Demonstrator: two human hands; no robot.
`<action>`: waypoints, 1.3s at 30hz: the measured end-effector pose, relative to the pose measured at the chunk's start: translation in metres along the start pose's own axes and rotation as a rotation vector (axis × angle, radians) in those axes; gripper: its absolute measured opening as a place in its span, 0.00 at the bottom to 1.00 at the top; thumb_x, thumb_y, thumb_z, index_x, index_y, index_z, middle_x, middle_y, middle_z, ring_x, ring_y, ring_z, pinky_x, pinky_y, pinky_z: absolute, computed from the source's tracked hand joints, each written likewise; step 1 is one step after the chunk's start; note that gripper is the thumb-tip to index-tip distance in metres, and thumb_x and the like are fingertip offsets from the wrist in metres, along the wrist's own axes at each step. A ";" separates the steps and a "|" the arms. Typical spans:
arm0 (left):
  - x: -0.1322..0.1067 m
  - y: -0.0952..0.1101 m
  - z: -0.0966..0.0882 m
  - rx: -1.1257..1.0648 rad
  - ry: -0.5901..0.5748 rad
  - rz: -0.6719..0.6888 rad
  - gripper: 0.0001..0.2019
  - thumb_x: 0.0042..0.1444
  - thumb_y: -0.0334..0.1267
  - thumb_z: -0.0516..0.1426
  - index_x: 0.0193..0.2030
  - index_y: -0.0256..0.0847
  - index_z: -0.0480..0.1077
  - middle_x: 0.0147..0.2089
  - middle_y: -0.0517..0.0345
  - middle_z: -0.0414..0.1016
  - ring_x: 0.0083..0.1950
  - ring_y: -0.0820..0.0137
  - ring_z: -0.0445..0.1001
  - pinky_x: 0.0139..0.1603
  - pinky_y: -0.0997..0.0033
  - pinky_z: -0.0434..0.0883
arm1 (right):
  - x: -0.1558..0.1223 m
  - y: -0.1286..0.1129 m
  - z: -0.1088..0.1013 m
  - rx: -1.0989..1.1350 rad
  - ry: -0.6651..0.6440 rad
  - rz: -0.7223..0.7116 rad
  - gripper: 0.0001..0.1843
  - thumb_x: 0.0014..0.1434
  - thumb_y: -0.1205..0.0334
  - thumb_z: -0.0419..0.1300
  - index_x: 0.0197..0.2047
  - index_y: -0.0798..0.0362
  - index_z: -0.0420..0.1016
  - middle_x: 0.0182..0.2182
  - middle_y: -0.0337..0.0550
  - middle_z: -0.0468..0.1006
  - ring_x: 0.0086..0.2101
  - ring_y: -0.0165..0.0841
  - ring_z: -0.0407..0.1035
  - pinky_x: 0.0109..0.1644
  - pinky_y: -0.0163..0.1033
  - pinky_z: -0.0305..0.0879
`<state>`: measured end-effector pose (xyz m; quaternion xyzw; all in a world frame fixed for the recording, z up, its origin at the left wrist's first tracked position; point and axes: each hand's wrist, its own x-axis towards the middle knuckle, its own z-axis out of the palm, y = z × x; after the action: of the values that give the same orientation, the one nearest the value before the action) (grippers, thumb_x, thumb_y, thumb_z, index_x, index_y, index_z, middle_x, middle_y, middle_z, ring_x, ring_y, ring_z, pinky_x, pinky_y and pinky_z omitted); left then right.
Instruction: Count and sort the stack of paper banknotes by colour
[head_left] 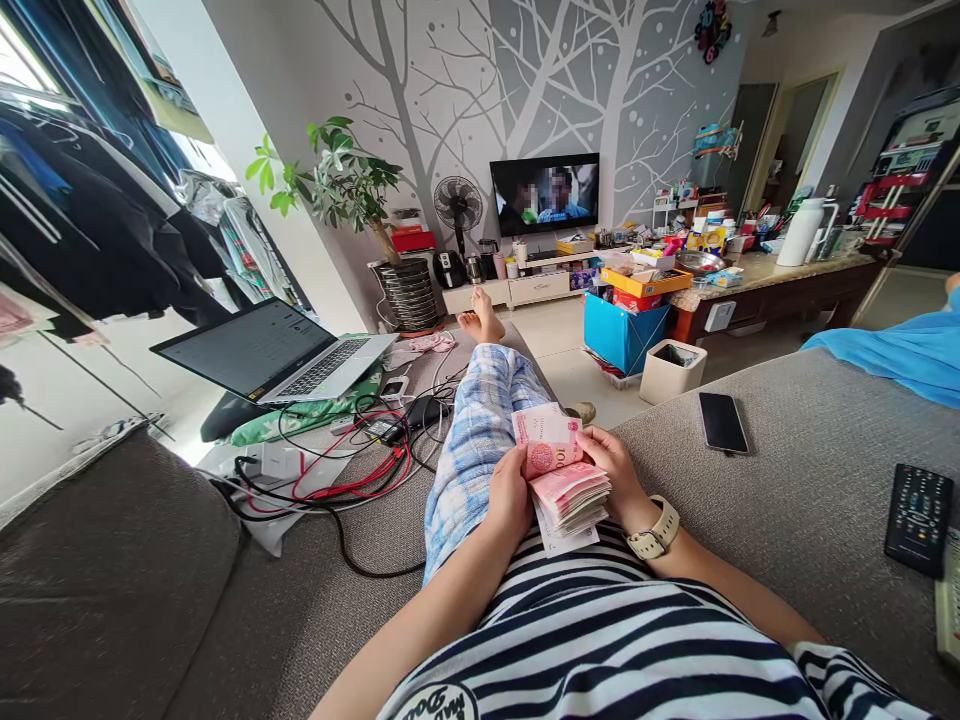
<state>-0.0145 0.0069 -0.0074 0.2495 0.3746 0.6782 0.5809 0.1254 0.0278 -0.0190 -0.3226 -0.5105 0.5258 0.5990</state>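
A thick stack of pink banknotes point(571, 494) rests over my lap, above my striped shirt. My left hand point(508, 492) grips the stack from its left side, thumb on the top note, which is lifted and bent upward. My right hand point(611, 468), with a cream watch on its wrist, holds the stack's right edge, fingers curled at the raised note. A white slip of paper point(564, 540) pokes out under the stack. My leg in blue checked trousers stretches forward along the grey sofa.
A black phone point(722, 421) and a remote point(918, 518) lie on the sofa to my right. At left sit an open laptop point(289, 352) and tangled red and black cables point(352, 470). Ahead are a small bin point(672, 371), a blue box, a cluttered table, a television.
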 end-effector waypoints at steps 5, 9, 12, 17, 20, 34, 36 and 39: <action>-0.001 0.000 0.001 0.000 0.006 -0.003 0.08 0.43 0.40 0.62 0.22 0.39 0.69 0.23 0.63 0.70 0.26 0.74 0.65 0.34 0.71 0.65 | -0.002 -0.004 0.001 0.000 0.001 0.012 0.14 0.54 0.50 0.62 0.27 0.51 0.70 0.22 0.36 0.67 0.24 0.30 0.57 0.29 0.37 0.55; 0.000 0.000 0.000 -0.013 0.004 -0.005 0.08 0.42 0.40 0.63 0.22 0.39 0.70 0.23 0.63 0.71 0.27 0.73 0.67 0.35 0.71 0.66 | -0.002 -0.003 0.001 -0.002 0.002 0.013 0.15 0.55 0.49 0.61 0.26 0.51 0.69 0.22 0.36 0.66 0.24 0.30 0.56 0.29 0.37 0.54; 0.001 -0.002 -0.001 -0.022 0.005 -0.010 0.08 0.42 0.40 0.63 0.24 0.38 0.71 0.25 0.61 0.73 0.28 0.72 0.68 0.36 0.70 0.67 | -0.002 -0.002 0.001 0.006 0.009 0.009 0.16 0.55 0.49 0.62 0.25 0.51 0.67 0.22 0.37 0.67 0.24 0.30 0.57 0.29 0.37 0.55; 0.004 -0.006 -0.004 -0.024 0.006 -0.017 0.08 0.43 0.40 0.63 0.25 0.38 0.71 0.26 0.60 0.74 0.29 0.71 0.70 0.36 0.69 0.68 | -0.001 -0.001 0.001 -0.003 0.017 0.004 0.17 0.54 0.48 0.61 0.24 0.51 0.67 0.22 0.37 0.67 0.25 0.31 0.58 0.29 0.37 0.55; 0.004 -0.006 -0.005 -0.019 0.010 -0.008 0.08 0.43 0.40 0.63 0.25 0.39 0.71 0.26 0.61 0.74 0.28 0.72 0.69 0.36 0.70 0.68 | -0.002 -0.001 0.001 -0.003 0.020 0.010 0.16 0.54 0.48 0.62 0.26 0.51 0.69 0.23 0.37 0.68 0.24 0.31 0.58 0.29 0.37 0.55; 0.002 -0.006 -0.004 -0.040 -0.003 -0.017 0.08 0.44 0.40 0.63 0.25 0.38 0.71 0.26 0.60 0.74 0.28 0.71 0.70 0.36 0.70 0.68 | -0.002 -0.004 0.003 0.006 0.026 0.020 0.13 0.54 0.51 0.62 0.27 0.52 0.71 0.22 0.36 0.66 0.24 0.30 0.56 0.29 0.36 0.54; 0.002 -0.005 -0.004 -0.036 0.009 -0.013 0.09 0.43 0.40 0.63 0.24 0.38 0.71 0.25 0.61 0.73 0.27 0.72 0.69 0.35 0.70 0.68 | -0.003 -0.004 0.003 0.020 0.021 0.025 0.14 0.54 0.51 0.62 0.26 0.52 0.70 0.21 0.35 0.65 0.23 0.30 0.55 0.28 0.36 0.53; 0.002 -0.005 -0.005 -0.031 0.017 -0.010 0.08 0.43 0.40 0.63 0.24 0.38 0.71 0.24 0.61 0.72 0.27 0.72 0.68 0.35 0.70 0.68 | -0.004 -0.005 0.003 0.028 0.010 0.022 0.14 0.55 0.51 0.62 0.26 0.52 0.70 0.21 0.35 0.65 0.23 0.29 0.55 0.28 0.36 0.53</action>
<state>-0.0155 0.0078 -0.0143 0.2329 0.3703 0.6830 0.5850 0.1246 0.0222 -0.0148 -0.3222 -0.4966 0.5378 0.6003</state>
